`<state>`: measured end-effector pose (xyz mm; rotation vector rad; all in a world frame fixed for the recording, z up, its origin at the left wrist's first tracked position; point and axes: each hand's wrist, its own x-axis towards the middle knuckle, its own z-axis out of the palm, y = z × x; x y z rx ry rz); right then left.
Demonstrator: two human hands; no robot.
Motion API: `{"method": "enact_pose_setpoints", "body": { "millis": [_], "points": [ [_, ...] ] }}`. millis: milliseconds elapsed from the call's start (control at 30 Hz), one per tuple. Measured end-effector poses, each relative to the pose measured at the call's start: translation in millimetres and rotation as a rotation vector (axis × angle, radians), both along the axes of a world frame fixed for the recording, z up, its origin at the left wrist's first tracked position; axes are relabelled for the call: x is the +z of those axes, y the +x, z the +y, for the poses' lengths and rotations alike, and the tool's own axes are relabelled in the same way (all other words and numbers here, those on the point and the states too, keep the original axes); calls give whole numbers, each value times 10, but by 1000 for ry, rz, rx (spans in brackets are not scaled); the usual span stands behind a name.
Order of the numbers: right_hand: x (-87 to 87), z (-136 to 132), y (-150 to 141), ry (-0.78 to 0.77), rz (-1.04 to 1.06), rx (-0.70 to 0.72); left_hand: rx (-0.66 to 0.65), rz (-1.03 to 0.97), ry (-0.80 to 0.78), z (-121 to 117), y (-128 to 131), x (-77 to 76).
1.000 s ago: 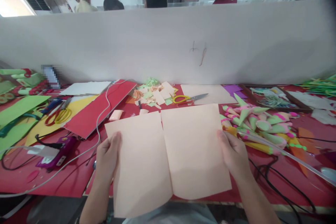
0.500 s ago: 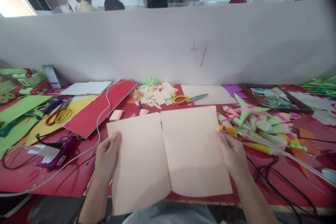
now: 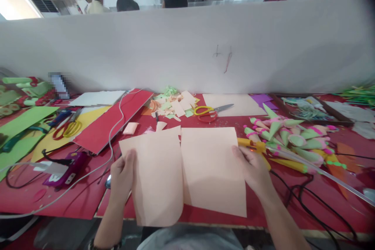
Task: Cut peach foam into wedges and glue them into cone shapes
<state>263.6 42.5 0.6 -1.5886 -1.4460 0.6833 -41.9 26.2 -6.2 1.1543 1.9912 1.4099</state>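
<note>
My left hand (image 3: 123, 172) is closed on the outer left edge of a peach paper-like sheet (image 3: 156, 179), thumb on top. In my right hand (image 3: 253, 168) is the outer right edge of a matching peach panel (image 3: 212, 168), pinched the same way. The two panels meet along a line in the middle, with a small gap at the top; I cannot tell whether they are one folded sheet or two. The left panel's lower edge bows. Just beyond my right hand lies a yellow glue gun (image 3: 252, 145) with a long clear glue stick (image 3: 322, 172).
Scissors (image 3: 213, 111) lie beside paper scraps (image 3: 172, 105) at the back. Right of them is a heap of green and pink cones (image 3: 287, 133); black cable (image 3: 299, 191) loops below. A purple power strip (image 3: 66, 170), white cord (image 3: 111, 136) and red board (image 3: 114, 121) are on the left.
Both hands have come closer together, the right one moving left. The panels now bend more and overlap near the middle, and their lower edges have risen. A person beyond the partition has shifted right.
</note>
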Motion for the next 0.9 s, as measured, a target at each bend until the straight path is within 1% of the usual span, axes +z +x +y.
{"method": "enact_pose_setpoints", "body": {
  "millis": [133,333,467,633,767,833,900],
  "points": [
    [4,-5,37,44,-78,-23,7,-5,-28,-19,-30,17],
    [17,-30,34,62,-48,-12,7,22,-49,-9,-39,45],
    [21,-39,37,79,-41,-33,2,18,-54,7,-30,59],
    [27,-47,38,82,-68,-55,-29,9,-36,20,-32,-18],
    [18,-57,48,87,-72,-51,-64,-47,-40,18,-42,-82],
    [16,-62,87,105,-101,-93,-23,-63,-33,1,-48,-56],
    [22,-68,148,132,-143,-176,53,-91,-12,-24,-58,11]
  ]
}}
